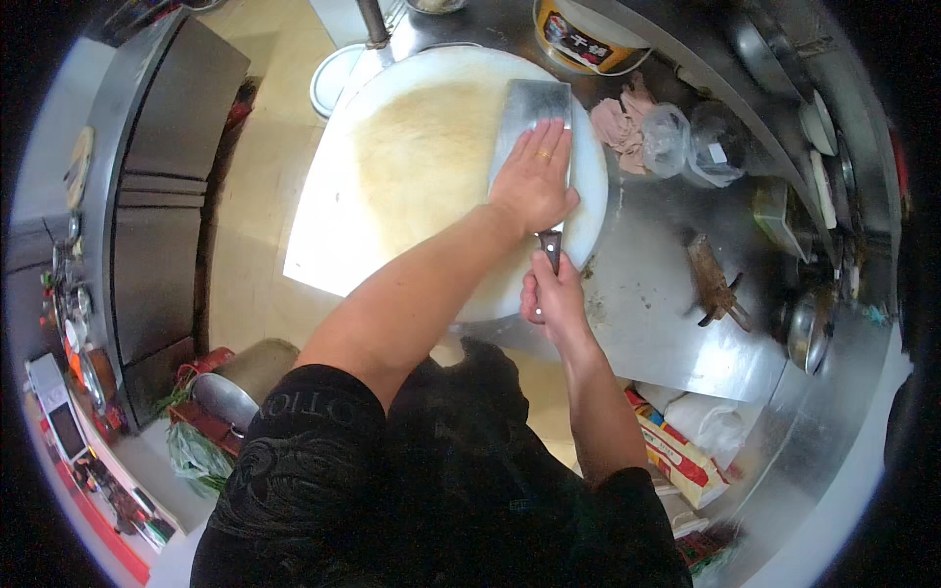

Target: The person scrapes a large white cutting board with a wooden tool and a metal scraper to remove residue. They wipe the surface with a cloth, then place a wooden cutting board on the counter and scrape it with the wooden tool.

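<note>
A wide Chinese cleaver [538, 99] lies flat along the right side of a large round cutting board [426, 140]. The board is white, with a worn tan middle. My left hand [535, 173] rests palm down on the blade, fingers stretched towards its far end, a ring on one of them. Around the dark riveted handle [550, 244], near the board's front right edge, my right hand [559, 294] is closed. The palm covers part of the blade, and no food shows on the board.
Right of the board, a steel counter [647, 309] holds a crumpled pink cloth [625, 125], plastic bags [665, 140] and a brown wooden-looking object [711, 283]. A yellow-and-black bucket [584, 44] stands behind. Steel cabinets [173, 154] are at left, a metal pot [228, 400] lower left.
</note>
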`<state>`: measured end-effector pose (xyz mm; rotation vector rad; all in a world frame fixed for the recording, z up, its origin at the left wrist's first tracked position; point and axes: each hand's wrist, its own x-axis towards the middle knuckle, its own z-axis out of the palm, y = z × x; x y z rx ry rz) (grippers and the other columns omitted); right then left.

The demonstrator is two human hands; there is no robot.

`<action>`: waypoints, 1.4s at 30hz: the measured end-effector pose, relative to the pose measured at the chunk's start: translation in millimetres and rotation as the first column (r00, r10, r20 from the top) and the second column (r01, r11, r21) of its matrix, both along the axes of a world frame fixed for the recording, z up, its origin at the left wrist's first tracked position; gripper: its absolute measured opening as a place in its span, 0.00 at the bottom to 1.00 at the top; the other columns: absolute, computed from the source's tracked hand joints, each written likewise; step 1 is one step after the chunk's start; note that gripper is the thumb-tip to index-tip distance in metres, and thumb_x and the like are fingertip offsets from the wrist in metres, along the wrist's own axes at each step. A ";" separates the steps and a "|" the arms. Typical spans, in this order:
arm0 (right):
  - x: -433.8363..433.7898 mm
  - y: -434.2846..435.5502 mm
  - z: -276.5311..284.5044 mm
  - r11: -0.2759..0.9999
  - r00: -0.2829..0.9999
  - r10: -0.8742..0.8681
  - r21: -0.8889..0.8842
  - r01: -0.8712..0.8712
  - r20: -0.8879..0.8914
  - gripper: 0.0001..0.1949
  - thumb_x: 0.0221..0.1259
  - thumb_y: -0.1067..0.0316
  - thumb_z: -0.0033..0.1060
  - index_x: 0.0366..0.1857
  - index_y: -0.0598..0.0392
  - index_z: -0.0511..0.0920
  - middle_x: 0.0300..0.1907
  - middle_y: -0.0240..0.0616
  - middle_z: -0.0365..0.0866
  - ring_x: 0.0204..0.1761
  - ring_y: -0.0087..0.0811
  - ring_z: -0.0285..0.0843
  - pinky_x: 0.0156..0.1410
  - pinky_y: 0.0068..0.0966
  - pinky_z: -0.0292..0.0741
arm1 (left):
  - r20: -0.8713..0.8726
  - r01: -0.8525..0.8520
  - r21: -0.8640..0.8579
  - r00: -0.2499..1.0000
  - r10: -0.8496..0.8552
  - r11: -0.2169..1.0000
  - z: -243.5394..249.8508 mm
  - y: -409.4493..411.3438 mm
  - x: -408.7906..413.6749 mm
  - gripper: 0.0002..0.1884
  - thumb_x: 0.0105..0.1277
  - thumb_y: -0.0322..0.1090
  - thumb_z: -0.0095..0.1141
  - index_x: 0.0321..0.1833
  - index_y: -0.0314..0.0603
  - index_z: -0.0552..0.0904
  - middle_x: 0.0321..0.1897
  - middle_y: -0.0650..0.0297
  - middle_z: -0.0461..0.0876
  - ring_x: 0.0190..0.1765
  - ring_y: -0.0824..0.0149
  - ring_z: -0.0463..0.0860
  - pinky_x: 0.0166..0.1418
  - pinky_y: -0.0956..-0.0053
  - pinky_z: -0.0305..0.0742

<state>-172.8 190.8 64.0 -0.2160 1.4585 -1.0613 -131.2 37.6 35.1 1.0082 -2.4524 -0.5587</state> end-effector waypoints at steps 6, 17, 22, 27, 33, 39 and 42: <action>38.9 -25.1 2.7 0.991 0.992 0.127 0.039 -0.127 0.005 0.08 0.74 0.59 0.49 0.38 0.46 0.63 0.20 0.28 0.68 0.14 0.19 0.64 0.15 0.18 0.61 | -0.035 -0.110 0.014 0.993 0.110 0.994 0.1 -17.4 59.3 0.40 0.60 0.43 0.56 0.72 0.29 0.60 0.75 0.43 0.55 0.78 0.46 0.54 0.81 0.56 0.47; 59.0 -23.1 4.4 0.941 0.942 0.336 0.053 -0.335 -0.014 0.08 0.74 0.59 0.49 0.39 0.47 0.64 0.21 0.28 0.68 0.16 0.19 0.65 0.17 0.18 0.64 | -0.001 -0.290 0.024 0.957 0.290 0.957 2.9 1.7 105.9 0.41 0.61 0.43 0.57 0.74 0.29 0.58 0.76 0.45 0.54 0.79 0.48 0.52 0.81 0.57 0.47; 59.5 -18.7 7.2 0.923 0.928 0.372 0.115 -0.367 -0.025 0.08 0.74 0.59 0.49 0.40 0.47 0.64 0.21 0.28 0.67 0.16 0.19 0.65 0.17 0.18 0.65 | 0.011 -0.332 0.021 0.943 0.332 0.943 3.7 13.6 109.9 0.41 0.62 0.44 0.56 0.74 0.29 0.58 0.76 0.45 0.54 0.79 0.49 0.52 0.81 0.57 0.46; 56.4 -9.9 -1.2 0.913 0.916 0.401 0.074 -0.401 0.018 0.08 0.74 0.58 0.49 0.40 0.47 0.64 0.21 0.27 0.68 0.16 0.19 0.66 0.16 0.19 0.65 | 0.013 -0.376 0.026 0.927 0.375 0.926 2.5 23.1 115.7 0.41 0.61 0.44 0.57 0.74 0.29 0.58 0.77 0.45 0.53 0.79 0.49 0.52 0.81 0.57 0.46; 57.0 11.3 -1.3 0.919 0.914 0.390 0.010 -0.393 0.115 0.09 0.73 0.57 0.52 0.39 0.47 0.65 0.22 0.26 0.68 0.16 0.19 0.65 0.16 0.18 0.62 | 0.047 -0.369 0.088 0.929 0.366 0.925 6.2 39.2 123.7 0.39 0.62 0.43 0.56 0.73 0.29 0.60 0.76 0.43 0.53 0.79 0.48 0.51 0.81 0.57 0.45; 27.0 45.3 7.0 0.981 0.980 0.189 0.029 -0.191 0.059 0.09 0.71 0.58 0.54 0.39 0.49 0.69 0.21 0.27 0.70 0.15 0.20 0.66 0.16 0.18 0.60 | -0.143 -0.573 0.373 0.742 0.655 0.730 18.8 -32.5 231.3 0.34 0.67 0.44 0.54 0.72 0.31 0.64 0.66 0.39 0.69 0.68 0.44 0.70 0.71 0.59 0.64; 1.3 65.9 -8.9 0.995 0.995 0.100 -0.008 -0.100 0.017 0.09 0.71 0.58 0.55 0.37 0.49 0.69 0.19 0.28 0.71 0.14 0.21 0.69 0.16 0.20 0.62 | -0.075 -0.469 0.766 0.614 0.786 0.440 -14.8 -74.3 283.6 0.36 0.70 0.54 0.53 0.71 0.31 0.65 0.65 0.46 0.74 0.66 0.53 0.74 0.67 0.67 0.67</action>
